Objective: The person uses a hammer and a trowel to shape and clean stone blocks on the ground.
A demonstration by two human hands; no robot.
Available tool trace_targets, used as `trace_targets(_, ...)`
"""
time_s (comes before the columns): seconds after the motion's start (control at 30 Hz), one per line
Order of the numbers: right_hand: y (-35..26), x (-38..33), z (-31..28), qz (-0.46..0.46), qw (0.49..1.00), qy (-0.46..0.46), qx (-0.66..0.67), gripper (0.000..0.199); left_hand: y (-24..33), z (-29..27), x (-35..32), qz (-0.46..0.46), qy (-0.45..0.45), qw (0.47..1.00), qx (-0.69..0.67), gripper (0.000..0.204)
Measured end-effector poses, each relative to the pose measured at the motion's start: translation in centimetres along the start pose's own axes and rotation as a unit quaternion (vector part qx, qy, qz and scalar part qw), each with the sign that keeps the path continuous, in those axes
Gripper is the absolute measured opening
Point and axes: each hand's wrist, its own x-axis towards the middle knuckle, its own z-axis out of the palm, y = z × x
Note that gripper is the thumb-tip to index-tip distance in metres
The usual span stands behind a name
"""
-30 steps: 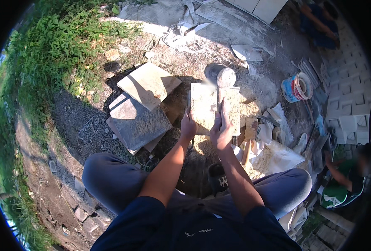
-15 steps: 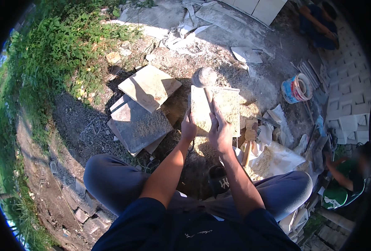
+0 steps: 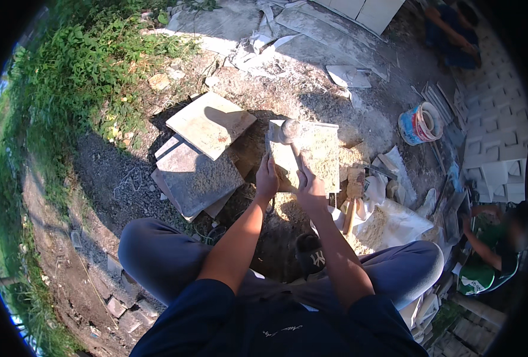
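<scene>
In front of me lies a pale square slab (image 3: 326,157), its top strewn with light crumbs or sawdust. My right hand (image 3: 310,189) is closed round the handle of a mallet (image 3: 291,130), whose rounded head is over the far left part of the slab. At the slab's near left edge, my left hand (image 3: 267,179) has its fingers closed along the side. Part of its grip is hidden from this angle. To the left, a light square board (image 3: 210,122) rests on a stack of greyish boards (image 3: 201,175).
A second wooden handle (image 3: 349,217) lies right of the slab by a white sack (image 3: 395,223) with crumbs on it. A bucket (image 3: 420,125) stands farther right. Two other people (image 3: 451,35) (image 3: 490,250) work at the right, near stacked pale blocks (image 3: 502,131). Greenery (image 3: 79,71) grows left.
The mallet head has come down and nearer to me, from beyond the slab's far edge to over its top. My left hand stays at the slab's edge.
</scene>
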Motion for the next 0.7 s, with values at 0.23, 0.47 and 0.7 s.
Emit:
trace_targets(0.23, 2.9, -0.7, 0.8, -0.151, 0.978, 0.140, 0.046, 0.046, 1.4, 0.5, -0.1, 0.017, -0.008, 1.000, -0.012, 0.043)
trace_targets(0.47, -1.3, 0.9, -2.3, -0.139, 0.972, 0.183, 0.050, 0.047, 0.5, -0.4, -1.1, 0.006, -0.001, 1.000, -0.008, 0.043)
trace_targets(0.7, -0.3, 1.3, -1.6, -0.090, 0.992, 0.082, 0.044, 0.045, 1.0, -0.9, -1.1, -0.018, 0.010, 1.000, -0.007, 0.046)
